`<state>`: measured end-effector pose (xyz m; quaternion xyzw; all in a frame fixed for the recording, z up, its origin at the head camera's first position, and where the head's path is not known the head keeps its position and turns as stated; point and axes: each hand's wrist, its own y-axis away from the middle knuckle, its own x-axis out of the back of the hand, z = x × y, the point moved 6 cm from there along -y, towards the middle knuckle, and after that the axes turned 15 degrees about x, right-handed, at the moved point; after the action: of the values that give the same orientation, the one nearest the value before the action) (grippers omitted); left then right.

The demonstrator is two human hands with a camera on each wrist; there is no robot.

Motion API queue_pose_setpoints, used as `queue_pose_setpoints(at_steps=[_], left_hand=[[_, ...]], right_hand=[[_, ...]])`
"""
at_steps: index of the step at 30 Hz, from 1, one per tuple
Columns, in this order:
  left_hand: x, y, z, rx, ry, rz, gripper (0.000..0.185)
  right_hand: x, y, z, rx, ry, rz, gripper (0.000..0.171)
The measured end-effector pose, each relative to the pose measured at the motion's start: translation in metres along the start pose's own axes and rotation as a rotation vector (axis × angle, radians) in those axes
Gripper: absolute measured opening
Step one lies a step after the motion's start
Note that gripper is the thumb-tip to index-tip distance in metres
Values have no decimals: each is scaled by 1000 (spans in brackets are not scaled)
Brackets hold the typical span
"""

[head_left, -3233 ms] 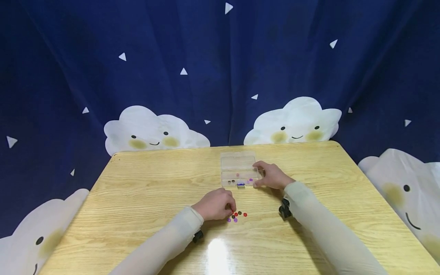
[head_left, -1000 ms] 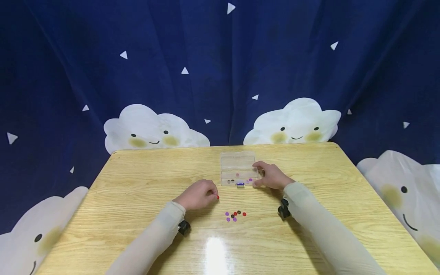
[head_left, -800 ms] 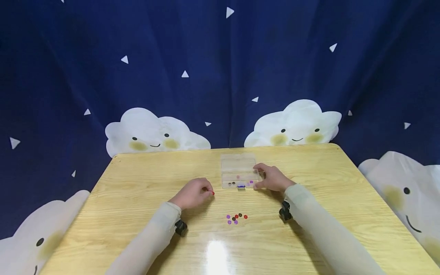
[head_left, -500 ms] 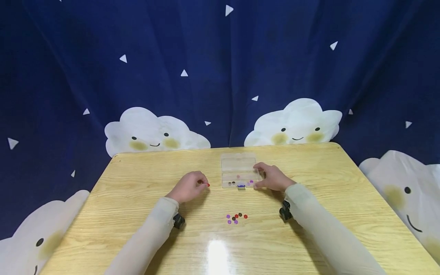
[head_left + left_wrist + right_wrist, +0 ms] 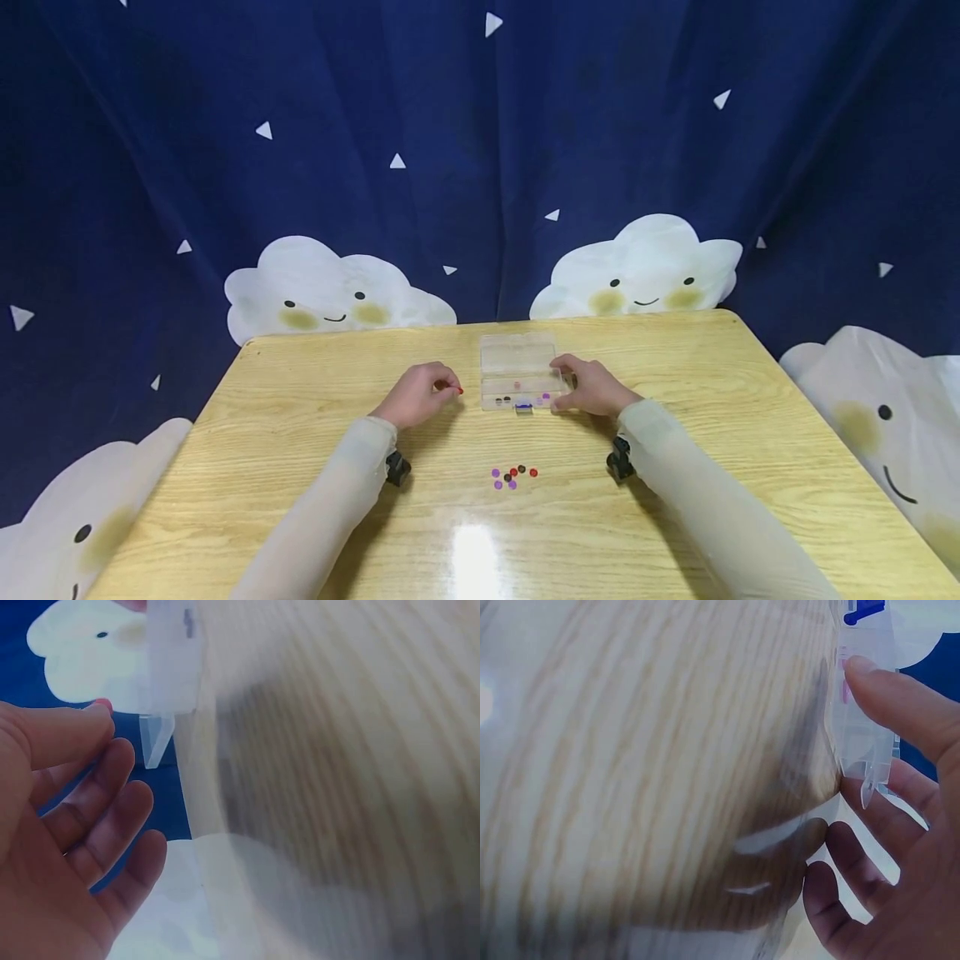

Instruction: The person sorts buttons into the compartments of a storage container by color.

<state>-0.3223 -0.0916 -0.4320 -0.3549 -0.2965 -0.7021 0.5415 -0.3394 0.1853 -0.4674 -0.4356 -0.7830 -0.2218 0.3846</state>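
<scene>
A small clear plastic box (image 5: 519, 371) lies open on the wooden table (image 5: 300, 450), with a few dark, pink and purple beads in its compartments and a blue latch (image 5: 523, 406) at its near edge. My left hand (image 5: 452, 388) pinches a red bead (image 5: 459, 390) just left of the box; the left wrist view shows the red bead (image 5: 103, 705) at my fingertips, close to the box (image 5: 172, 667). My right hand (image 5: 564, 383) grips the box's right end, thumb on the box wall (image 5: 862, 727).
A small cluster of loose red, purple and dark beads (image 5: 513, 477) lies on the table between my forearms, nearer to me than the box. A dark blue curtain with white clouds hangs behind the table's far edge.
My left hand has left the loose bead cluster and carried a red bead away from me, up to the left side of the box. My right hand has stayed on the box.
</scene>
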Motion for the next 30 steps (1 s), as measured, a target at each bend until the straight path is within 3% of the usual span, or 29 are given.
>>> queue_pose_setpoints(at_steps=[19, 24, 30], left_hand=[[-5, -21, 35, -47, -58, -26, 12], [-8, -27, 43, -51, -113, -36, 12], [-17, -29, 54, -121, -234, -31, 10]], right_hand=[[1, 0, 0, -10, -16, 7, 75], [1, -1, 1, -5, -8, 6, 75], [0, -1, 0, -5, -14, 1, 75]])
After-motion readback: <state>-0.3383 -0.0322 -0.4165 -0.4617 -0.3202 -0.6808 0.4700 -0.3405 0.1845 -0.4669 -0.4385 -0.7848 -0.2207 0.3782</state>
